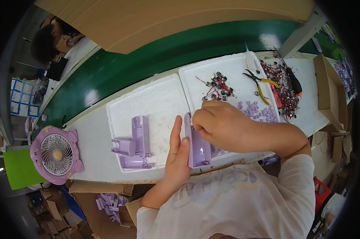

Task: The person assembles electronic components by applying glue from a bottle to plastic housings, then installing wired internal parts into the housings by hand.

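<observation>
Upright in front of my chest is a lilac plastic housing (201, 151), a hollow half-shell. My left hand (177, 159) supports it from its left side, with fingers and thumb extended along the wall. Bent over the housing's upper end, my right hand (219, 121) has its fingers curled together in a pinch at the inside. Whatever those fingertips hold is hidden behind the hand. More lilac housings (139, 135) lie on the left white foam tray (160, 95). Small lilac plastic parts (255, 111) are spread over the right foam tray (192, 73), partly beneath my right arm.
Small switches with red and black wires (219, 85) and yellow-handled pliers (260, 84) lie on the right tray. Beyond are a wired-component heap (283, 95), a screwdriver (294, 81) and a cardboard box (330, 91). A lilac fan (56, 155) stands left; another person (48, 42) sits far left.
</observation>
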